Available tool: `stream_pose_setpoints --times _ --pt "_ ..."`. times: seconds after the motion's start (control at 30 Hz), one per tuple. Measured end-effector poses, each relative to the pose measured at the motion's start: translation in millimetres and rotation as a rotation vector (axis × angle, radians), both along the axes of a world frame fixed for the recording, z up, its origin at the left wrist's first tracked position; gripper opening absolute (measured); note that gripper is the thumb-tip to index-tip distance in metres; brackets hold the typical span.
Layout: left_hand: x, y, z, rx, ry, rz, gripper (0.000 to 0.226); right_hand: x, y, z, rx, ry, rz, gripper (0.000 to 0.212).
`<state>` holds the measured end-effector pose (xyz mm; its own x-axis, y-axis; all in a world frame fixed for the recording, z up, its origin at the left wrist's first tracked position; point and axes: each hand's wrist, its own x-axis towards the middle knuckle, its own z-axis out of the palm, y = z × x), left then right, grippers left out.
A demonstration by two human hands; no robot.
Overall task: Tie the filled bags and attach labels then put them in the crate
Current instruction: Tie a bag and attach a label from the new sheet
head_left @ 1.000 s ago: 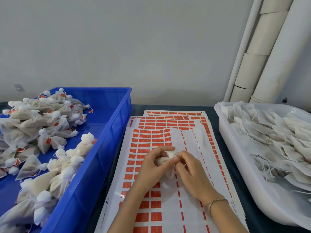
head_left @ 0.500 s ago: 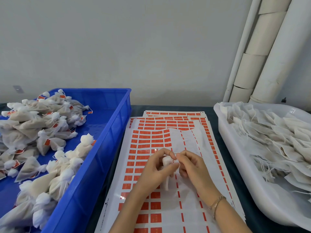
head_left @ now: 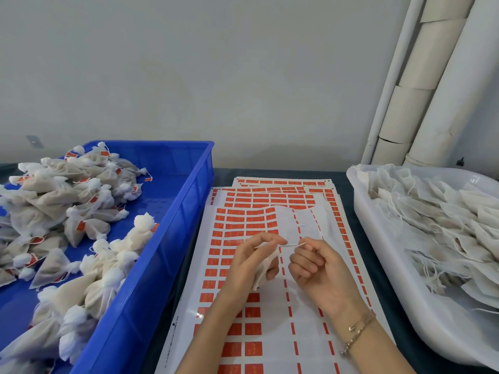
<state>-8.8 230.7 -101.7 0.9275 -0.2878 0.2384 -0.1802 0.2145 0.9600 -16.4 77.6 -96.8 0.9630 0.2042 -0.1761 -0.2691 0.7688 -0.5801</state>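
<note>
My left hand [head_left: 249,261] holds a small white filled bag [head_left: 263,269] over the sheets of orange labels [head_left: 243,225]. Its thumb and fingers pinch the bag's neck. My right hand [head_left: 314,265] pinches the end of the bag's white string [head_left: 290,245], which runs taut between the two hands. The blue crate [head_left: 172,238] on the left holds several tied, labelled bags [head_left: 67,211].
A white tray [head_left: 378,252] on the right is piled with flat untied bags [head_left: 437,225]. White pipes [head_left: 421,90] lean against the wall at the back right. The label sheets lie on a dark tabletop [head_left: 272,172] between crate and tray.
My hands have drawn apart. The right hand has pulled the string out to the right, and the bag now hangs lower in my left hand.
</note>
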Motion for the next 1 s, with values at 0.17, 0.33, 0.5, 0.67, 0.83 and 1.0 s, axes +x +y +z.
stream_pose_setpoints --times 0.17,0.33,0.5,0.67,0.83,1.0 --pt "0.0 2.8 -0.7 0.024 0.0 0.092 0.014 2.0 3.5 -6.2 0.004 0.046 -0.01 0.027" --pt "-1.2 10.7 0.0 -0.069 0.113 0.216 0.016 6.1 8.6 -10.8 -0.04 0.085 0.008 0.021" --pt "1.0 15.5 1.5 -0.134 0.227 0.31 0.014 9.9 6.5 -6.8 -0.066 0.115 -0.039 0.028" --pt "8.1 22.5 0.8 -0.124 0.27 0.448 0.018 27.3 -1.1 11.9 -0.25 0.126 -0.144 0.027" --pt "10.1 21.3 -0.7 -0.146 0.285 0.46 0.017 58.2 6.4 12.0 -1.41 -0.321 -0.35 0.008" --pt "7.9 21.3 -0.2 -0.152 0.316 0.472 0.016 82.1 4.9 -2.8 -1.935 -0.462 0.249 0.062"
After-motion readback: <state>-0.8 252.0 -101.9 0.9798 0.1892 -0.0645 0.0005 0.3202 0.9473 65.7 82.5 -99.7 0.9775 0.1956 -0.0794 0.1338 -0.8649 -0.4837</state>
